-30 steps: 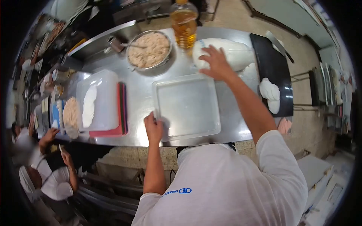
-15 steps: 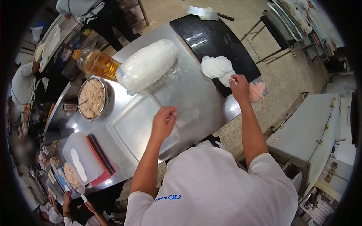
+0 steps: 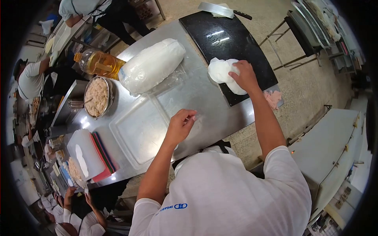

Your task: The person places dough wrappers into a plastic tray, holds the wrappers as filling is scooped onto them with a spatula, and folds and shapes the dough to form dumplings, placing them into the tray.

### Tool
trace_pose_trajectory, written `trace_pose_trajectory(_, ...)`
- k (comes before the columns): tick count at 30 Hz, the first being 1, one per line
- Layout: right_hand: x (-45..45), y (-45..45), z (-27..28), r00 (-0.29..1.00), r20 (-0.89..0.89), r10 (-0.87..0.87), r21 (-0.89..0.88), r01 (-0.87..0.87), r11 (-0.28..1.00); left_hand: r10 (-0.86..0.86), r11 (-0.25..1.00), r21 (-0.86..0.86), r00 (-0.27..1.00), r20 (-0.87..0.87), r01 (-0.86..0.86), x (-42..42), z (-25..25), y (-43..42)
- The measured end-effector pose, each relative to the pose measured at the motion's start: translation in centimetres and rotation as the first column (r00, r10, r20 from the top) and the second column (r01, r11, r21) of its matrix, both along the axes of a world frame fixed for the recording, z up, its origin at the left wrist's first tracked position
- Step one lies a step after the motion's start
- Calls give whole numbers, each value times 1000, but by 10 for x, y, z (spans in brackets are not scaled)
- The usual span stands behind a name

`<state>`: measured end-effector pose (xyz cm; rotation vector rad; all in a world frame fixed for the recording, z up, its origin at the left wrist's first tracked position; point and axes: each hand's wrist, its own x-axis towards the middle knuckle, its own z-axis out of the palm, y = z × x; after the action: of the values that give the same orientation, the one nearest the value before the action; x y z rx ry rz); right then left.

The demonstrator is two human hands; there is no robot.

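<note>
Here stand one bottle (image 3: 99, 63) of amber liquid (image 3: 112, 67), one bowl (image 3: 112, 96) of pale mixture (image 3: 97, 96), far left; right hand (image 3: 247, 76) touches white discs (image 3: 219, 71), left hand (image 3: 181, 124) hangs half-curled, both grips unclear.

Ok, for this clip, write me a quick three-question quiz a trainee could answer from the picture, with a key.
1. What is the person's right hand touching?
A) the metal bowl
B) the white rounds
C) the clear tray

2. True or false: the knife lies at the opposite end of the black board from the white rounds.

3. Fill in the missing word: the bottle beside the large white bag holds a ______ liquid.

Key
1. B
2. True
3. golden
</note>
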<state>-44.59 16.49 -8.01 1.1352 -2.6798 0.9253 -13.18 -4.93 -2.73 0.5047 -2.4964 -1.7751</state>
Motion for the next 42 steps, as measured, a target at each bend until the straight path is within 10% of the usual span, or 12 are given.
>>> trace_pose_trajectory(8, -3, -9, 1, 901, 190, -390, 316, 320, 893, 206, 978, 66, 969, -136, -198, -102, -58, 21)
trace_pose_trajectory(10, -16, -9, -5, 875, 234, -424, 368, 325, 871, 317, 903, 324, 946, -62, -282, -162, -71, 33)
trace_pose_trajectory(17, -26, 13, -29, 790, 501, -353, 94, 356, 930, 569, 799, 143, 811, 136, -584, -232, -87, 56)
trace_pose_trajectory(21, -6, 19, -23, 705, 647, -290, -106, 460, 882, 468, 735, 401, 837, 282, -546, -237, -89, 51)
trace_pose_trajectory(30, 11, 43, -27, 560, 809, -176, -247, 596, 764, 423, 906, -25, 903, 80, -422, -248, -54, 73)
trace_pose_trajectory(37, 27, 55, -19, 502, 829, 246, -516, 520, 680, 238, 967, 146, 945, -225, -209, -210, 18, 82)
trace_pose_trajectory(42, 79, 16, 24, 82, 591, 803, -748, 429, 506, 338, 873, 438, 913, -227, -214, -116, 63, 42)
